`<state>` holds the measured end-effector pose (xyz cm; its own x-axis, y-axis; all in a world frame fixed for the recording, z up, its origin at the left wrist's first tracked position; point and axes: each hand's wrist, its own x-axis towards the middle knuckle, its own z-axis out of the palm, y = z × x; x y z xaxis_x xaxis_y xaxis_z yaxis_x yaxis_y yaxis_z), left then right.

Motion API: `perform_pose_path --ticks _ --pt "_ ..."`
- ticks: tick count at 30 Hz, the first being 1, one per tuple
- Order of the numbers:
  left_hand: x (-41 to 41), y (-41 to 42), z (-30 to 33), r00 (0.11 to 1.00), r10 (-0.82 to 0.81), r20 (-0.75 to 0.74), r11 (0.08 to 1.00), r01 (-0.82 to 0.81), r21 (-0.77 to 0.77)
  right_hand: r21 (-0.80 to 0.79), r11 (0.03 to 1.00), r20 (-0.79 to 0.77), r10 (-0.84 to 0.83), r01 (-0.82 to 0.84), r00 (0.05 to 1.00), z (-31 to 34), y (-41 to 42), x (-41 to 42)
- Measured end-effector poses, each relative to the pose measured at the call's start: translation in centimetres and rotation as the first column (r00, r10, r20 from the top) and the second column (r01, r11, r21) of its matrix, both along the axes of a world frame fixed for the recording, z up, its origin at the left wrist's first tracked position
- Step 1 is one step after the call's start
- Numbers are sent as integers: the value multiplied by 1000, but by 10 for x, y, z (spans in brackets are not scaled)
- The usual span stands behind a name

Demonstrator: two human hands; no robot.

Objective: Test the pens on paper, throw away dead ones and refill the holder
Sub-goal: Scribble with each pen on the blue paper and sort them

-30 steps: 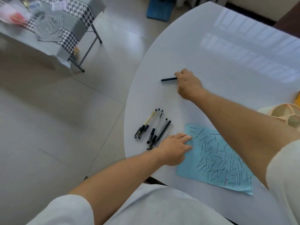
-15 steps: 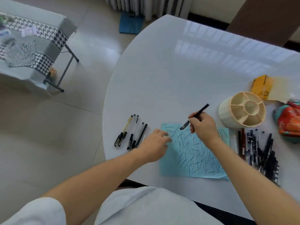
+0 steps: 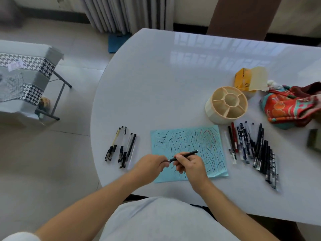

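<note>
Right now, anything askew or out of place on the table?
Nothing damaged or spilled. The blue paper lies slightly skewed to the table edge, its near right corner lifted. The holder stands upright and empty, all pens loose beside it.

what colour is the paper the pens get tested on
Light blue paper, covered in mostly dark pen strokes; the head view shows it.

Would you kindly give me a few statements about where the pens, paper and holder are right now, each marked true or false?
1. The right hand holds a black pen over the blue paper. True.
2. The pen holder is full of pens. False: its compartments are empty.
3. The left hand pinches the pen's near end. True.
4. The small group of pens lies right of the paper. False: it lies left; the large pile lies right.
5. The paper is unmarked. False: strokes cover it.
</note>
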<state>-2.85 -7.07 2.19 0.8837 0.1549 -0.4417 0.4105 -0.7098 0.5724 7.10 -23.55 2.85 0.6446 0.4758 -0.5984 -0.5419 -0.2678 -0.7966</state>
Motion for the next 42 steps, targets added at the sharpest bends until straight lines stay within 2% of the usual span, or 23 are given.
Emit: perform_pose_path --ticks 4,10,13,16,18,20,24,26,28,30,33,35,38,42 --pt "6 -9 1 999 -11 33 982 5 191 -43 992 0 -120 120 993 -4 8 -4" --pt "3 -19 0 998 -23 64 952 2 305 -69 985 -46 -160 157 986 -9 8 -3" --pt "3 -24 3 999 13 40 959 -24 284 -28 986 -99 -167 165 981 -9 7 -1" --pt "6 -25 14 992 124 -31 982 -118 149 11 993 -61 -118 119 991 -7 6 1" --pt "6 -19 23 977 197 -84 977 -203 -61 48 995 -45 -89 91 995 -4 4 2" --pt "3 -12 30 962 237 -136 923 -266 -279 90 994 -59 -62 67 996 -1 5 4" --pt "-1 2 33 959 199 -202 839 -273 -471 138 990 -85 0 12 996 -2 9 -1" --pt "-8 14 30 946 185 -267 759 -310 -572 148 985 -116 -68 85 991 -4 6 2" --pt "-23 32 25 927 161 -338 688 -351 -635 135 963 -150 -211 232 966 -6 -5 19" --pt "-41 47 17 925 170 -341 734 -349 -582 71 960 -72 -266 271 961 -6 -20 39" --pt "-56 55 4 967 186 -175 930 -231 -287 -40 987 93 -149 153 984 -8 -22 41" --pt "-56 49 -1 996 72 -44 992 -76 -98 -55 994 135 -86 94 987 -9 -7 23" --pt "-49 35 -12 981 -150 123 988 153 -18 -132 990 271 -18 56 962 -16 20 -9" --pt "-42 23 -26 929 -328 171 945 322 62 -278 961 480 126 14 868 -24 45 -34"
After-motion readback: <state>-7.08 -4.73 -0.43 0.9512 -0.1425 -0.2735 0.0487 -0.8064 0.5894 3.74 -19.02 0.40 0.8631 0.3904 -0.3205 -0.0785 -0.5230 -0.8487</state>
